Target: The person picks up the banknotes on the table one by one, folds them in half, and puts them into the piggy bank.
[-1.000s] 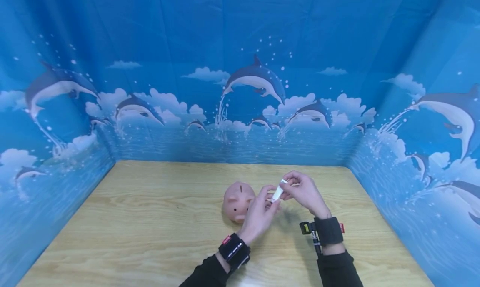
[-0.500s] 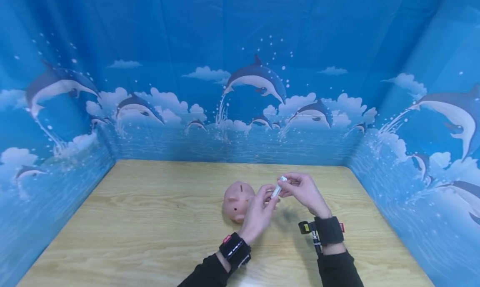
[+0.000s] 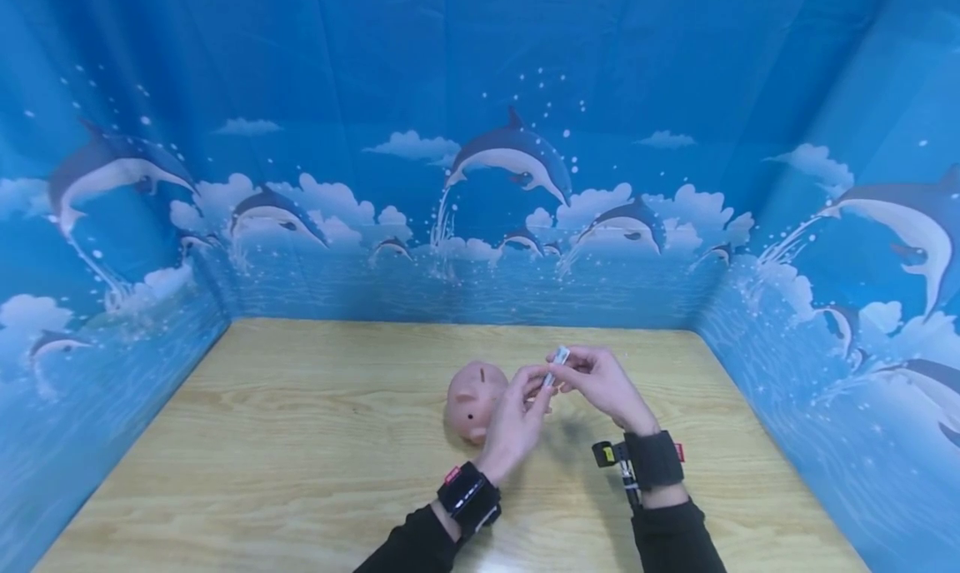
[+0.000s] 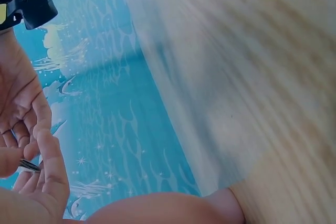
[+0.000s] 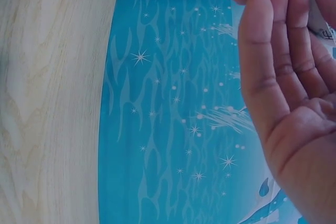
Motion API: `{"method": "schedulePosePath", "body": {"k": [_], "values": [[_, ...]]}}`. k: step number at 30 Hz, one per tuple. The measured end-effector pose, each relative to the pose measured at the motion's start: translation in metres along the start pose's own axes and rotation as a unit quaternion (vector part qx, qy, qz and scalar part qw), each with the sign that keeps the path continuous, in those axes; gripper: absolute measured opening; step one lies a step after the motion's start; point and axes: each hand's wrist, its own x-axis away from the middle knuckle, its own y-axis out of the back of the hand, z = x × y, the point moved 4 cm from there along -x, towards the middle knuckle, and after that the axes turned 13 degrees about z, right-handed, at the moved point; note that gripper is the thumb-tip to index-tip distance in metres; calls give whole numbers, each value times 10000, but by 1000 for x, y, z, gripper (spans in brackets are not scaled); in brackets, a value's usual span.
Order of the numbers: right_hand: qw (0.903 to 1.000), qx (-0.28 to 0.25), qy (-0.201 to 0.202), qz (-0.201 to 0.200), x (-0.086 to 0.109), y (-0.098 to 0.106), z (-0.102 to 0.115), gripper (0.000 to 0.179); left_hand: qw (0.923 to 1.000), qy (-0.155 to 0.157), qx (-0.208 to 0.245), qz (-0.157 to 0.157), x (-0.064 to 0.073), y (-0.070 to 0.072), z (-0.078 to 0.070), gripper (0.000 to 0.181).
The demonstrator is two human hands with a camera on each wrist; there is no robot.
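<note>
Both hands meet over the table, just right of a pink piggy bank (image 3: 467, 390) with a slot in its top. Between them is a small, narrow strip of folded paper (image 3: 559, 357), whitish with some print. My left hand (image 3: 516, 419) pinches its lower end between thumb and fingers. The right hand (image 3: 606, 386) holds the upper part with its fingertips. Layered edges of the folded paper (image 4: 30, 166) show at the left fingers in the left wrist view. Dark print on the folded paper (image 5: 324, 31) shows behind the right fingers in the right wrist view. The left hand partly hides the piggy bank.
A wooden table (image 3: 300, 440) lies under the hands. Blue curtains (image 3: 360, 73) printed with dolphins enclose its back and sides. Black bands with small devices, a left wrist band (image 3: 469, 500) and a right wrist band (image 3: 654, 459), are strapped on.
The folded paper looks narrower than a second ago. Both hands have shifted slightly up and left, closer together around it. The piggy bank stays in place.
</note>
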Motion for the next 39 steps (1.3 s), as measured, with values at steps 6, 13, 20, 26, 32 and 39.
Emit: {"method": "schedulePosePath", "body": {"k": [6, 13, 20, 26, 32, 39], "values": [[9997, 165, -26, -173, 0, 1, 2, 28, 9997, -67, -118, -192, -1, 3, -2, 25], [9998, 185, -31, -100, 0, 0, 0, 29, 9998, -10, -56, -183, 0, 3, 0, 22], [9998, 167, -27, -75, 0, -1, 0, 31, 9998, -41, -16, -207, 0, 2, 1, 22], [9999, 133, 55, -57, 0, -1, 0, 33, 9994, -189, -77, -270, -1, 2, 1, 19], [9999, 145, -42, -73, 0, -1, 0, 33, 9993, -247, -17, -274, -1, 1, 1, 19], [9995, 236, -201, -92, 1, -1, 2, 30, 9996, -184, 23, -226, 0, 0, 1, 19]]}}
